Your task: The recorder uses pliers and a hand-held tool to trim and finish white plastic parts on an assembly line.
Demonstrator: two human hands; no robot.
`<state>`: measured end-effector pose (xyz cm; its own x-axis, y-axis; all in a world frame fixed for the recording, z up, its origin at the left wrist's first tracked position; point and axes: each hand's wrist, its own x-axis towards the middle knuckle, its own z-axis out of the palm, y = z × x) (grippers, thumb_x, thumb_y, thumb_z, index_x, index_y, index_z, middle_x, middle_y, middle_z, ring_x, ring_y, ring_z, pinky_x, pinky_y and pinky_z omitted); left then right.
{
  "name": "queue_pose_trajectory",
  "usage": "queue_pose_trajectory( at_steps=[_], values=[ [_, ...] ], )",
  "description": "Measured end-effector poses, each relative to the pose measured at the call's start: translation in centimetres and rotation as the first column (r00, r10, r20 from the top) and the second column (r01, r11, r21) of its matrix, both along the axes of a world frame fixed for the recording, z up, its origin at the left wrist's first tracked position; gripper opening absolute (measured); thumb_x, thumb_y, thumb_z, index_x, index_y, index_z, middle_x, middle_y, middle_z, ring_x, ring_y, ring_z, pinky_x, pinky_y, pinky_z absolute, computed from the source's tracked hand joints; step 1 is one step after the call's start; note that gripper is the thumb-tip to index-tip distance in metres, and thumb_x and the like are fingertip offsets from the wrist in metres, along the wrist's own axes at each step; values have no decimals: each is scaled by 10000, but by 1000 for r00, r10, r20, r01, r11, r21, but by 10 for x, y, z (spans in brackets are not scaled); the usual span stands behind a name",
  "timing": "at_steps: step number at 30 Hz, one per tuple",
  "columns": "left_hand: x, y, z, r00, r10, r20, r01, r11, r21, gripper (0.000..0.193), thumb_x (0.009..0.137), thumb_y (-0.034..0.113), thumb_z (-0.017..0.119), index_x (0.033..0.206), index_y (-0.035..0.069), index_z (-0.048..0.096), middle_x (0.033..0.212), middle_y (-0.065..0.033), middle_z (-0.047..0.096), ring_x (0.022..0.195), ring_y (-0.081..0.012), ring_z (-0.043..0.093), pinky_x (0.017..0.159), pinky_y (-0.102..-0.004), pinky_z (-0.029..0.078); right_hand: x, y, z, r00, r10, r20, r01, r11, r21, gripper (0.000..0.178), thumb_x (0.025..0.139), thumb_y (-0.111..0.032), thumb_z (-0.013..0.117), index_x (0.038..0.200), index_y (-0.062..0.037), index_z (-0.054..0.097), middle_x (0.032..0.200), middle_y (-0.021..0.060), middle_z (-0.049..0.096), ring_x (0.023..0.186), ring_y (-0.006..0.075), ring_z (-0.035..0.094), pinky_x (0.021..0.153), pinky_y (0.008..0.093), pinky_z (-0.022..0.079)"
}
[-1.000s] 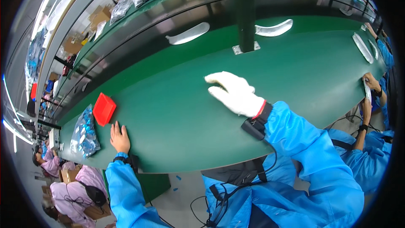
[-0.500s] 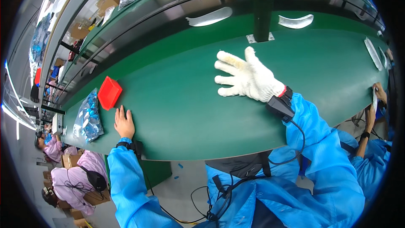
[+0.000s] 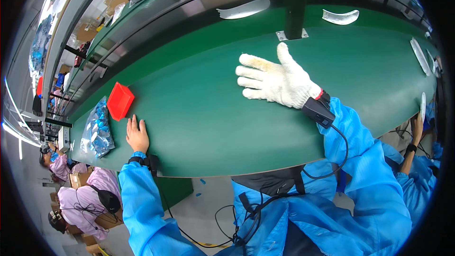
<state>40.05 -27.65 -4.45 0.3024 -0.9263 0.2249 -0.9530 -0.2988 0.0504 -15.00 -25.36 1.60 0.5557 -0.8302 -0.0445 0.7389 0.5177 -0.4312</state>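
My bare left hand lies flat on the green table with its fingers stretched out. It is nearest to a red plastic bin. Left of the hand is a clear plastic bag filled with small blue pieces. My right hand wears a white knitted glove with a red-edged cuff. Its fingers are spread and point left, the thumb points away from me, and nothing is in it. Whether the glove touches the tabletop, I cannot tell.
A green post is bolted at the table's back. Curved whitish strips lie along the back, one left of the post, another right; more lie far right. A co-worker's hand holds a strip there. A cable hangs from my right wrist.
My gloved right hand has shifted slightly left, its fingers closer together. The left hand stays flat by the bin. At far right, one of the co-worker's hands has left the strip.
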Motion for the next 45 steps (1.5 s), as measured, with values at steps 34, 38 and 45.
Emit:
queue_pose_trajectory(
  at_steps=[34,38,45],
  values=[
    [26,-9,-9,989,-149,17,149,986,-68,533,1036,449,432,1492,174,474,1540,-159,440,1418,-333,407,1150,-439,325,-9,-18,-20,546,-770,-331,617,636,-463,569,1037,-368,530,1485,-29,443,1486,131,496,1336,257,503,1121,382,399],
    [19,-9,-3,988,-153,10,153,988,-19,555,1051,449,407,1500,126,455,1546,-173,422,1438,-327,370,1180,-410,281,-8,-13,-9,533,-745,-401,676,660,-328,582,1035,-405,525,1420,30,487,1413,192,538,1292,297,541,1105,409,425],
    [10,-7,2,991,-130,17,130,991,-26,545,1048,430,426,1491,115,464,1537,-187,430,1423,-345,390,1169,-422,302,-12,-18,-11,566,-706,-425,661,697,-278,480,1019,-339,577,1342,16,559,1268,157,629,1105,244,638,985,367,514]
  ],
)
